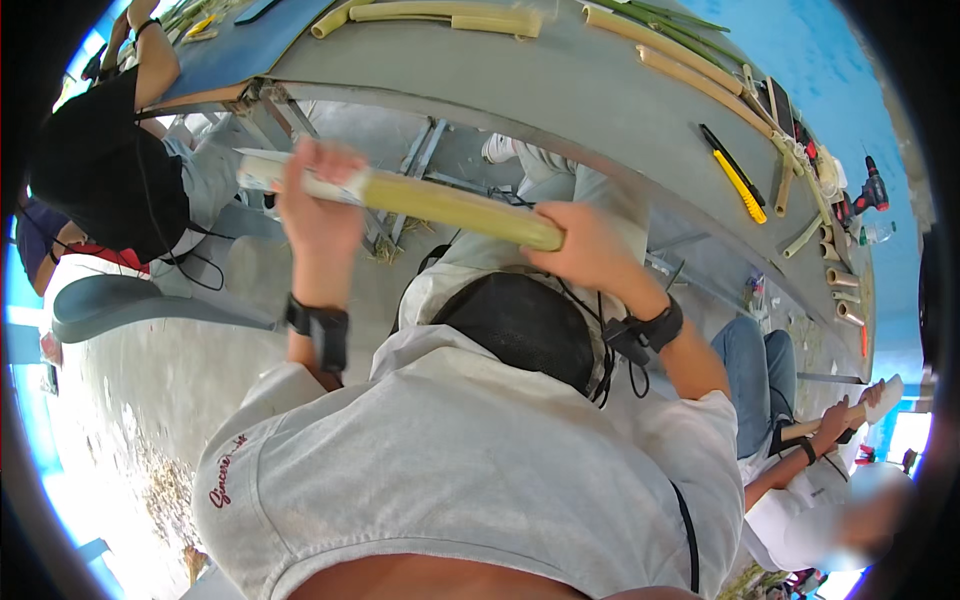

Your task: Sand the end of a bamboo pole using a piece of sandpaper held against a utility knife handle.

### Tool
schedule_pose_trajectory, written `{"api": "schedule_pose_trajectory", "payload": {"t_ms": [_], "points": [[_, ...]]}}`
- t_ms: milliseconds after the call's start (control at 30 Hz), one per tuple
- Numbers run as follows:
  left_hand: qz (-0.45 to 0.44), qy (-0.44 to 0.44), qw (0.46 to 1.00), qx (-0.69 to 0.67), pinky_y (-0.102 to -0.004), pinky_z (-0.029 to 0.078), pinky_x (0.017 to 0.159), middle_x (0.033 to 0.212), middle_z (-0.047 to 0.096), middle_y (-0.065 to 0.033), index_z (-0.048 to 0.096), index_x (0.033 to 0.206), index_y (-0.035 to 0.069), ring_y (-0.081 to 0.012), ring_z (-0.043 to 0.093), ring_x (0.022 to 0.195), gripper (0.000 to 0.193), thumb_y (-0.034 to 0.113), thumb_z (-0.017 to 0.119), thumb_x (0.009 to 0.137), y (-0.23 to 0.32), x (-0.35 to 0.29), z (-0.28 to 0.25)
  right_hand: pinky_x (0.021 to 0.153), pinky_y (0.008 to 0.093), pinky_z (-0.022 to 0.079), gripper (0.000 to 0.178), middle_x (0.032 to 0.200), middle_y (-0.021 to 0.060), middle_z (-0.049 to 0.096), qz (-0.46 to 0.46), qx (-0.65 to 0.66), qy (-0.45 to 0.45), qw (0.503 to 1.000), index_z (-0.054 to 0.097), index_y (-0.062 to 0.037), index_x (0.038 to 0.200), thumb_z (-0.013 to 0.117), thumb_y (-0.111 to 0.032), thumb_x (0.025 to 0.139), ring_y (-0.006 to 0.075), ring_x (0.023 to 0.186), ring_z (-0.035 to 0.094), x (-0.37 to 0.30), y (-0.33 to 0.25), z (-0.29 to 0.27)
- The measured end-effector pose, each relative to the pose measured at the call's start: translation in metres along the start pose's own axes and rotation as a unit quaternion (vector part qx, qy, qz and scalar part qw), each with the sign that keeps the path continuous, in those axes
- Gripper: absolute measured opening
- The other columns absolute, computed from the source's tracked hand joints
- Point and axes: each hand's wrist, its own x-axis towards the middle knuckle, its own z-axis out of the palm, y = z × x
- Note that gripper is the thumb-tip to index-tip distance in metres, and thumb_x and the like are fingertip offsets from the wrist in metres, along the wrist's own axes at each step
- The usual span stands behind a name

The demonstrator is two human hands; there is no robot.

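A yellow-green bamboo tube [450, 208] is held crosswise above my lap, its left end a little higher than its right. My left hand [325, 185], blurred by motion, is closed round its left part over a whitish sheet [262, 172] wrapped about the bamboo. Whether that sheet is sandpaper, paper or cloth I cannot tell. The right end of the tube sits in my right hand [585, 248], fingers wrapped round it.
Ahead runs a grey table [600, 100] with bamboo pieces [690, 68], a yellow-and-black utility knife [738, 182] and a cordless drill [872, 195]. A person in black [105, 180] sits at left; another in white [800, 520] holds a stick at lower right.
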Motion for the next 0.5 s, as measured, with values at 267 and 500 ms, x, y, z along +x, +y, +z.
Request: {"api": "schedule_pose_trajectory", "payload": {"t_ms": [267, 500], "points": [[-0.103, -0.026, 0.991, -0.085, -0.0356, 0.043, 0.079, 0.072, 0.041, 0.0017, 0.044, 0.081, 0.016, -0.0155, 0.043, 0.069, 0.026, 0.022, 0.061, 0.100, -0.070, -0.028, 0.049, 0.065, 0.0447, 0.049, 0.028, 0.078, 0.0196, 0.066, -0.042, 0.010, 0.048, 0.998, 0.069, -0.0027, 0.091, 0.080, -0.024, 0.077, 0.0414, 0.075, 0.066, 0.017, -0.026, 0.022], [0.020, 0.071, 0.997, -0.025, -0.0337, 0.041, 0.078, 0.071, 0.037, 0.0029, 0.045, 0.081, 0.016, -0.0126, 0.041, 0.069, 0.025, 0.019, 0.057, 0.103, 0.008, -0.003, 0.026, 0.069, 0.0470, 0.053, 0.028, 0.080, 0.0177, 0.070, 0.068, -0.016, -0.026, 0.997, 0.072, -0.0056, 0.091, 0.079, -0.029, 0.077, 0.0408, 0.077, 0.068, 0.019, -0.008, -0.002]]}}
